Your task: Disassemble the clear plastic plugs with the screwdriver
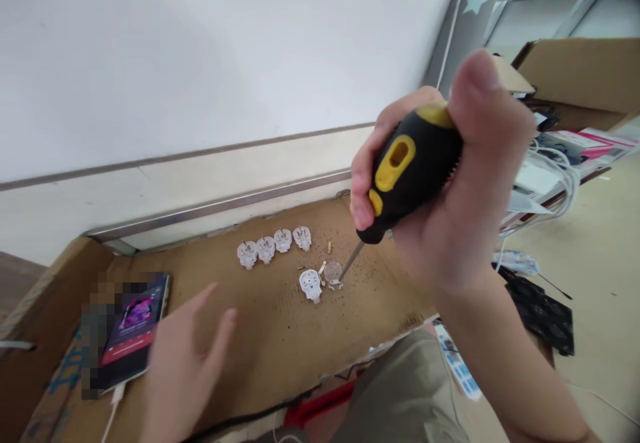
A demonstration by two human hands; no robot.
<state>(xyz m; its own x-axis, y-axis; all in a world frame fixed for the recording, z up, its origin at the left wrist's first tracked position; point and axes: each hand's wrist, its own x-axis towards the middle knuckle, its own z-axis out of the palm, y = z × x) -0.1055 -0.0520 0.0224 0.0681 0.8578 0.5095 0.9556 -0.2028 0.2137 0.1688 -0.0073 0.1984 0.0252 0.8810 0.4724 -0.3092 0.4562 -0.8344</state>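
A black and yellow screwdriver (417, 156) is gripped in my right hand (465, 183), its shaft slanting down to the left. The tip meets or lies just over a small clear plastic piece (333, 272) on the cardboard. Beside that piece lies a white plug half (311, 284), with small brass parts (323, 268) between and behind them. My left hand (187, 356), blurred by motion, hovers over the left of the cardboard, thumb and forefinger apart and nothing visible in it. Several white plug halves with metal pins (265, 248) stand in a row farther back.
A phone (135, 326) with a white cable lies at the left on the cardboard sheet (210, 276). Behind is a white wall (200, 63). To the right are white cables (560, 170), an open cardboard box (585, 73) and a black panel (540, 313) low down.
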